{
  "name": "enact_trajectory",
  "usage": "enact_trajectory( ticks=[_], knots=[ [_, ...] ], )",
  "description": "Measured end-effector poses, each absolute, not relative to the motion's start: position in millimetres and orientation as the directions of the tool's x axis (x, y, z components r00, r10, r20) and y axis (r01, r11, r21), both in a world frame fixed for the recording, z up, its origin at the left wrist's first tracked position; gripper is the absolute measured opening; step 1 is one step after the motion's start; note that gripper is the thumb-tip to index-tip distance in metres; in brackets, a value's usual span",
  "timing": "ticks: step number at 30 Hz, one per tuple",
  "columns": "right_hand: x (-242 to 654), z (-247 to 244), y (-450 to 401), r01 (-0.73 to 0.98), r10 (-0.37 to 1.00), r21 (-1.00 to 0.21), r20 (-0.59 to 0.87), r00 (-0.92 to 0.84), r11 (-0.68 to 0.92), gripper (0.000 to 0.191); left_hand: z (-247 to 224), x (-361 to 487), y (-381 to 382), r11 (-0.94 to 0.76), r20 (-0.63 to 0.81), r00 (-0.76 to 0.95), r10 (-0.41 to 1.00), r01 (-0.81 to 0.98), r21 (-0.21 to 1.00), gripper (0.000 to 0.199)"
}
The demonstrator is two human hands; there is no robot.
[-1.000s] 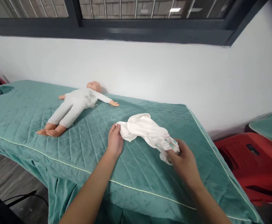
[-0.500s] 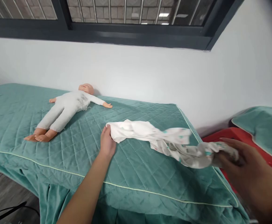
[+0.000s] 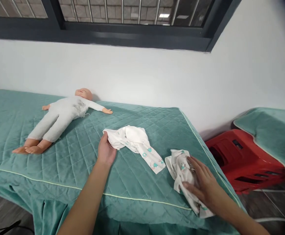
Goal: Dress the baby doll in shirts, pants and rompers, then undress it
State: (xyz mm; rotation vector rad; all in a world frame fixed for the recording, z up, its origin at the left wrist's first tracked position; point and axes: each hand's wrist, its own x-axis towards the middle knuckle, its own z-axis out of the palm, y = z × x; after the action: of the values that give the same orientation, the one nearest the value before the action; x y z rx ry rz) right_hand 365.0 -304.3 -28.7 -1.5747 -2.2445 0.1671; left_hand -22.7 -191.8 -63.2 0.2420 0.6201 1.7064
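Left hand (image 3: pixel 106 150) clamped on the edge of the white cloth (image 3: pixel 134 137), mid-frame on the bed (image 3: pixel 137 182)! Lower right, the right hand (image 3: pixel 207 184) lies over the printed cloth (image 3: pixel 180 169), thumb apart from fingers; whether it grips, can't tell. Best play: pinch lightly at left, smooth bunched folds outward, cloths apart.

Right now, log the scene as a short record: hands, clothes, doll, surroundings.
left hand: gripping one end of a white garment
right hand: on a printed cloth, thumb and fingers spread; grip unclear
doll: face up, untouched, head toward the wall
surface: green quilted bed, under garment, cloth and doll
right of bed: red plastic object, green cover on top
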Motion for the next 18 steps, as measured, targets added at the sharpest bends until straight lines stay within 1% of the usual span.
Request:
enact_trajectory(
  ticks=[1,2,3,5,7,9,10,12,13,14,15,18],
  knots=[
    [355.8,-36.5,-307.6,0.885,0.92,-0.283,0.242,-0.307,0.37,0.08,-64.1,-23.2,-191.6,-0.115,-0.163,-0.231,0.959,-0.845,0.523,0.031],
    [347.5,-40.7,-311.8,0.897,0.921,-0.256,0.25,-0.298,0.36,0.085,-64.7,-23.6,-191.3,-0.116,-0.158,-0.23,0.96,-0.845,0.523,0.032],
    [340.5,-41.7,-315.8,0.908,0.926,-0.247,0.257,-0.275,0.338,0.083,-64.9,-23.9,-191.2,-0.115,-0.156,-0.229,0.961,-0.843,0.525,0.032],
    [331.5,-36.8,-320.0,0.915,0.943,-0.276,0.238,-0.232,0.295,0.071,-63.8,-23.7,-191.4,-0.109,-0.161,-0.228,0.96,-0.837,0.536,0.032],
    [330.4,-26.7,-316.1,0.901,0.954,-0.332,0.209,-0.216,0.277,0.057,-60.9,-22.5,-192.4,-0.098,-0.176,-0.23,0.957,-0.829,0.55,0.032],
    [337.3,-14.6,-303.7,0.878,0.952,-0.393,0.239,-0.19,0.274,0.049,-57.4,-20.6,-194.0,-0.094,-0.19,-0.24,0.952,-0.821,0.564,0.032],
    [343.3,-8.8,-294.9,0.871,0.95,-0.427,0.286,-0.125,0.243,0.048,-55.7,-19.6,-194.8,-0.094,-0.194,-0.245,0.95,-0.817,0.57,0.032],
    [357.9,-0.6,-273.6,0.851,0.913,-0.514,0.391,0.119,0.109,0.052,-52.9,-17.8,-196.1,-0.094,-0.197,-0.25,0.948,-0.811,0.578,0.031],
    [365.6,0.7,-262.2,0.827,0.874,-0.562,0.414,0.255,0.025,0.056,-51.9,-17.2,-196.5,-0.095,-0.198,-0.253,0.947,-0.809,0.58,0.03],
    [372.9,-0.7,-251.2,0.808,0.845,-0.588,0.414,0.338,-0.035,0.057,-51.2,-16.7,-196.7,-0.097,-0.2,-0.257,0.945,-0.809,0.58,0.028],
    [379.4,-4.6,-241.0,0.809,0.847,-0.586,0.405,0.344,-0.048,0.057,-50.7,-16.3,-196.7,-0.099,-0.204,-0.262,0.943,-0.809,0.579,0.027],
    [392.1,-26.3,-219.6,0.891,0.924,-0.453,0.351,0.154,0.023,0.054,-50.7,-16.1,-196.1,-0.102,-0.221,-0.272,0.937,-0.814,0.572,0.025]
  ],
)
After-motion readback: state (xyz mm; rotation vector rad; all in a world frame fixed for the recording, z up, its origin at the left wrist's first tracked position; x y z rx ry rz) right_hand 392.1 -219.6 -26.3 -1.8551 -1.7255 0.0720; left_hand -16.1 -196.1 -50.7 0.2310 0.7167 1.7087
